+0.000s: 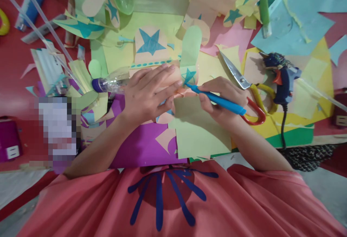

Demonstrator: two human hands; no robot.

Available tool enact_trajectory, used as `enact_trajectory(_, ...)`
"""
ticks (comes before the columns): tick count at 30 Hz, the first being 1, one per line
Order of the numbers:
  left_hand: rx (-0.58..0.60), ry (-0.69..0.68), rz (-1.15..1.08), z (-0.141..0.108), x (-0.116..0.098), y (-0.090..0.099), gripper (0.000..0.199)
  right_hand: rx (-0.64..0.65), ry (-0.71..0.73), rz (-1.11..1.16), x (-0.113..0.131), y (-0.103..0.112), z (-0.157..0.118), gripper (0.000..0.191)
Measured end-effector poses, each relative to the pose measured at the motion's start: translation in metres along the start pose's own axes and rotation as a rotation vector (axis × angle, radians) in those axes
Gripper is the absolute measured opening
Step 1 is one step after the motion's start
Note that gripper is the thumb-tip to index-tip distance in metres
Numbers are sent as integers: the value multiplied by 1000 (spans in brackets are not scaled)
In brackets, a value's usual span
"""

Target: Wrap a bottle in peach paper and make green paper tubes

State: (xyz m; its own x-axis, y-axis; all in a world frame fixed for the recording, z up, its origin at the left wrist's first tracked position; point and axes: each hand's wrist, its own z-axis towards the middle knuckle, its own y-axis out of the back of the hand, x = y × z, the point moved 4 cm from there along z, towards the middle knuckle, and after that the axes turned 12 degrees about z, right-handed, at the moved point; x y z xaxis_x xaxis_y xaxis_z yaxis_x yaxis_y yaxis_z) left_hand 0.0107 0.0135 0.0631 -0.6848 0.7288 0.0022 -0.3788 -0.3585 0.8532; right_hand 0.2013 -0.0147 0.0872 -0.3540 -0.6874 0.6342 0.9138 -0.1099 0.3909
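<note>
A clear plastic bottle (116, 82) with a dark blue cap lies on its side, peach paper (172, 71) around its body. My left hand (146, 94) lies flat over it, fingers stretched out across the paper and touching it. In my right hand (226, 94) is a blue marker (221, 101), pinched between thumb and fingers. Its tip touches a star (189, 75) at the bottle's right end, partly coloured teal. Just beyond the bottle lies a peach piece with a filled teal star (151, 42). Part of the bottle is hidden under my left hand.
Scissors (238, 76) with red and yellow handles lie right of my right hand, beside a dark blue glue gun (284, 80) with a cord. Paper scraps cover the red table (16, 67). A pale green sheet (203, 128) and purple paper (143, 145) lie nearer me.
</note>
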Motion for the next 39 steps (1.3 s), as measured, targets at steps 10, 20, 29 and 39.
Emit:
enact_trajectory(10,-26,-18,15,0,0,-1,32,-123,-7,36,-5,8,-4,8)
enact_trajectory(20,-16,-26,65,0,-1,1,33,4,-21,-7,-8,3,-5,21)
enact_trajectory(29,-62,-96,106,0,-3,4,34,34,-88,31,-6,0,-4,24)
enact_trajectory(39,2,-33,3,-1,-1,1,34,24,-70,16,-5,1,-2,20)
